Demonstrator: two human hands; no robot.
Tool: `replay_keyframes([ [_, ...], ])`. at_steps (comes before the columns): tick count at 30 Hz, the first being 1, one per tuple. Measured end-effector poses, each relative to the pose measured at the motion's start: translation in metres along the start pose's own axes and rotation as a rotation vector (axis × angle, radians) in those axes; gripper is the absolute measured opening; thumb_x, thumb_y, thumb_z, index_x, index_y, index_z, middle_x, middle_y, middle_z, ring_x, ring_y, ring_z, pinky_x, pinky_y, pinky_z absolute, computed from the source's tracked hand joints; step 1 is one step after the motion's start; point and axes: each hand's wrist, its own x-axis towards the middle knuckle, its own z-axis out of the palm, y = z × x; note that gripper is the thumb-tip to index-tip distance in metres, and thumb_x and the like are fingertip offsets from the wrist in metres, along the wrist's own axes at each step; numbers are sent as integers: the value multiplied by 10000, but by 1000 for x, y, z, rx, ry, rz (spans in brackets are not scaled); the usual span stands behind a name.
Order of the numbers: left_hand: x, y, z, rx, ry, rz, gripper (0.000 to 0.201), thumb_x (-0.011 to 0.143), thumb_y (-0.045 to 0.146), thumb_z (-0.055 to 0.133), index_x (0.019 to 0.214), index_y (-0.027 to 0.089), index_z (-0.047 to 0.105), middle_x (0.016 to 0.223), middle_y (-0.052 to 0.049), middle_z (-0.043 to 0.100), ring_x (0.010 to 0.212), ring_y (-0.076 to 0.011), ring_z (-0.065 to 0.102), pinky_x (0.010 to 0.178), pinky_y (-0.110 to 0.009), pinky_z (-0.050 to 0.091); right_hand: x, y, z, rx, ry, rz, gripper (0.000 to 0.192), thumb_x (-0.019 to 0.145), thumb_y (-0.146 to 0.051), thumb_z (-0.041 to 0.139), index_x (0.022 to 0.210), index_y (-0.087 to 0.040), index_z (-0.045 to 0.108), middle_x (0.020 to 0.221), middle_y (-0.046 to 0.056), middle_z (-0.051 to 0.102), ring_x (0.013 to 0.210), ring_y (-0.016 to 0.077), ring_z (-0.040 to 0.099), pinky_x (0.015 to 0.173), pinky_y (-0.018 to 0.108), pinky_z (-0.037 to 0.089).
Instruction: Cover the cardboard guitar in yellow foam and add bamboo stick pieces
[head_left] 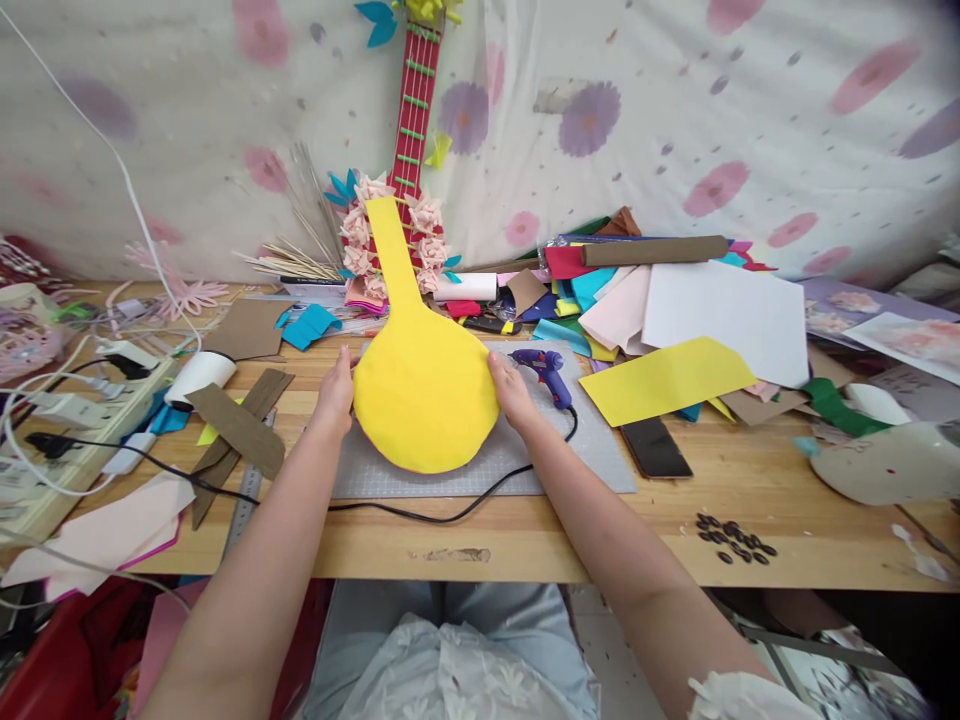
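A yellow foam shape (424,385), round with a long neck like a small guitar, lies on a grey cutting mat (555,455) on the wooden table. My left hand (335,392) grips its left edge and my right hand (512,390) grips its right edge. A thin pink layer shows under its lower left rim. Just right of my right hand a purple glue gun (547,372) rests on the mat, its black cord running along the front of the mat.
A red decorated craft guitar (409,130) leans on the flowered cloth behind. Coloured sheets, a yellow strip (664,380), a cardboard roll (652,250) and a phone (655,447) lie right. Power strip (82,410), cardboard strips (240,425), white cup (199,375) and ruler sit left. Dark beads (731,540).
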Motion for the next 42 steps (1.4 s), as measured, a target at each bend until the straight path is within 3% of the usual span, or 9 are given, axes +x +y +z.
replay_keyframes([
  [3, -2, 4, -2, 76, 1, -51, 467, 762, 590, 492, 926, 182, 649, 985, -96, 688, 856, -203, 662, 635, -267, 530, -7, 2, -3, 9, -31, 42, 553, 845, -617, 287, 1068, -230, 612, 1131, 57, 627, 1110, 221, 542, 947, 374, 427],
  [9, -14, 3, -4, 145, -212, -90, 326, 748, 435, 602, 903, 154, 663, 882, -123, 702, 691, -204, 669, 603, -289, 527, -14, 1, -5, 56, -125, 196, 575, 854, -629, 214, 946, -241, 629, 1020, 77, 664, 1020, 228, 589, 837, 361, 485],
  [13, -10, 24, -41, 423, -341, -114, 348, 720, 427, 634, 971, 187, 651, 915, -75, 706, 738, -200, 667, 603, -270, 525, -11, 11, -12, 223, -139, 186, 634, 831, -671, 174, 849, -181, 575, 852, 109, 674, 696, 178, 631, 592, 304, 509],
  [16, 2, 48, -81, 692, -482, -220, 468, 667, 524, 644, 1003, 199, 640, 943, -38, 706, 794, -208, 657, 628, -268, 520, -8, 17, -13, 230, -110, 151, 586, 818, -666, 267, 782, -162, 563, 743, 94, 649, 567, 132, 583, 530, 261, 483],
  [19, 13, 66, -104, 889, -591, -348, 474, 637, 523, 666, 967, 182, 657, 961, -42, 702, 776, -183, 644, 619, -221, 485, -5, 21, -6, 191, -126, 113, 498, 817, -616, 339, 774, -172, 560, 664, 45, 607, 506, 113, 543, 502, 250, 455],
  [26, 17, 71, -95, 1061, -777, -292, 408, 637, 530, 641, 866, 196, 686, 883, -26, 694, 731, -141, 600, 639, -191, 435, -5, 30, 5, -295, 37, -124, 194, 799, -377, 461, 763, -209, 551, 693, -7, 620, 577, 126, 534, 569, 252, 401],
  [30, 22, 62, -94, 1089, -847, -272, 453, 624, 591, 593, 835, 200, 682, 753, -19, 685, 661, -137, 590, 577, -201, 420, -13, 27, 7, -449, 14, -169, 141, 796, -299, 464, 820, -217, 577, 761, -3, 644, 707, 150, 576, 655, 272, 408],
  [35, 34, 52, -101, 1135, -835, -165, 548, 610, 653, 558, 878, 191, 679, 947, -54, 699, 815, -175, 626, 662, -230, 460, -15, 20, 18, -541, -92, -195, 147, 790, -250, 481, 867, -228, 604, 831, -3, 668, 741, 148, 588, 672, 274, 417],
  [42, 48, 66, -120, 1078, -359, -211, 643, 695, 680, 488, 1120, 209, 595, 1116, -40, 650, 953, -204, 615, 753, -281, 484, 27, 14, 34, -527, -373, -225, 333, 735, -62, 448, 1007, -164, 611, 1027, 49, 652, 900, 137, 591, 841, 268, 437],
])
